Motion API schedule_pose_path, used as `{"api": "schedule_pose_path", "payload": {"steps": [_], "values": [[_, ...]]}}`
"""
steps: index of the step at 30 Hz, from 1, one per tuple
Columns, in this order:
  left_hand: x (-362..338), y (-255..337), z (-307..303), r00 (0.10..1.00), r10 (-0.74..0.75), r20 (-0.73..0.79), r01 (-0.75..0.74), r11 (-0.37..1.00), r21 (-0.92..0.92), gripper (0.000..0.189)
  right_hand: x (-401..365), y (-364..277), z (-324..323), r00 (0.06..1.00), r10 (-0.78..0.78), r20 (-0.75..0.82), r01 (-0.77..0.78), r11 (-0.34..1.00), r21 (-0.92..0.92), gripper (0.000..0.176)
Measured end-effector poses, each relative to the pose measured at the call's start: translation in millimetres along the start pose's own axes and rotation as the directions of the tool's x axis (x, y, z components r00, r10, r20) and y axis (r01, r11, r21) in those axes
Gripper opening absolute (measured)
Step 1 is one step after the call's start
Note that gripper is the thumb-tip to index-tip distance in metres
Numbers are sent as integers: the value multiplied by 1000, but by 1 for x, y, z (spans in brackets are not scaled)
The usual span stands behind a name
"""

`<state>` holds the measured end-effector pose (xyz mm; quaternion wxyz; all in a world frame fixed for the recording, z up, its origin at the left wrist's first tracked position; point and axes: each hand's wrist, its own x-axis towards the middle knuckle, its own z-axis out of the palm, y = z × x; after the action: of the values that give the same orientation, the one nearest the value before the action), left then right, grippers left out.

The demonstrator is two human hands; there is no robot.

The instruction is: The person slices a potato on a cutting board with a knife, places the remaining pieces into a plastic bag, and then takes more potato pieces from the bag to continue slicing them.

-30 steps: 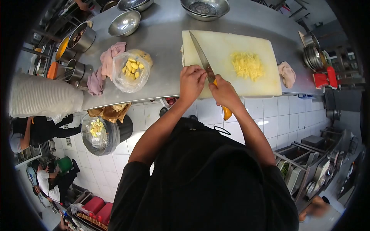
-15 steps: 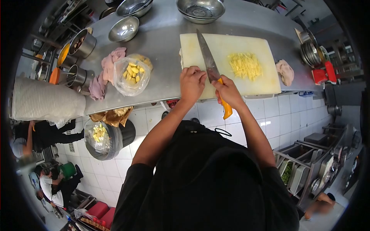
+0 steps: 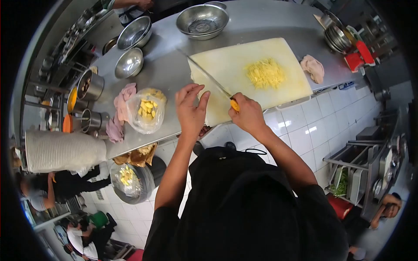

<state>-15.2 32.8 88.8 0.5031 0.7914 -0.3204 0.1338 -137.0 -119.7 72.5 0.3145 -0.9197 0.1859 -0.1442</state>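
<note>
My right hand (image 3: 248, 112) is closed around the yellow handle (image 3: 235, 105) of a large kitchen knife (image 3: 210, 77). Its blade points away and to the left, over the left part of a white cutting board (image 3: 226, 56). Near the board's left edge, my left hand (image 3: 190, 106) is raised with thumb and fingers apart, holding nothing. A heap of thin pale-yellow shreds (image 3: 265, 74) lies on the board, right of the knife. Left of my left hand sits a clear plastic bag (image 3: 136, 114) with several peeled yellow pieces (image 3: 148, 108), possibly ginger.
Steel bowls (image 3: 202, 21) stand along the far side of the steel table (image 3: 167, 65). Pink cloths (image 3: 124, 102) lie by the bag, another cloth (image 3: 312, 68) right of the board. Stacked plastic lids or containers (image 3: 65, 151) and a lined bin (image 3: 130, 182) are at left. Other people work around.
My left hand has moved off the board to the left and its fingers have spread. The knife has swung leftward and its blade is now seen edge-on. The whole view has turned slightly.
</note>
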Motion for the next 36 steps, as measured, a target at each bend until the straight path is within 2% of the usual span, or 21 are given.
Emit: {"api": "schedule_pose_path", "payload": {"steps": [1,3,6,9,12,15,18,24,27,30,33,36], "values": [[8,10,-10,999,36,34,-37,999,26,24,-3,-2,2,999,-23,-40,22,999,-25,27],[21,19,-19,966,161,201,-176,983,59,31,-6,-4,2,998,-30,-52,27,998,-48,29],[31,18,-23,844,302,444,-364,930,60,36,-9,-4,1,994,-75,-85,71,996,-58,30],[34,17,-18,747,323,581,-429,902,50,37,-14,-2,-1,989,-114,-92,109,992,-61,31],[38,27,-16,689,315,652,-441,897,33,36,-21,-3,-7,991,-117,-58,114,992,-61,32],[40,30,-13,611,368,701,-503,864,-15,34,-25,-4,-12,992,-115,-44,112,991,-68,33],[41,26,-12,553,349,757,-454,887,-77,28,-26,0,-13,990,-131,-54,128,990,-55,34],[33,19,-7,547,465,696,-555,824,-114,29,-29,3,-15,994,-94,-60,93,995,-25,35],[31,22,-9,538,466,702,-592,802,-79,31,-31,6,-13,995,-78,-59,77,997,-28,35],[31,17,-10,491,455,743,-591,801,-100,31,-34,8,-15,997,-49,-59,47,998,-34,34],[33,14,-8,516,481,709,-595,796,-108,19,-36,12,-18,998,-5,-70,3,1000,-24,31],[33,5,-2,681,417,602,-415,897,-152,17,-37,19,-23,990,87,-107,-85,996,24,28]]}}
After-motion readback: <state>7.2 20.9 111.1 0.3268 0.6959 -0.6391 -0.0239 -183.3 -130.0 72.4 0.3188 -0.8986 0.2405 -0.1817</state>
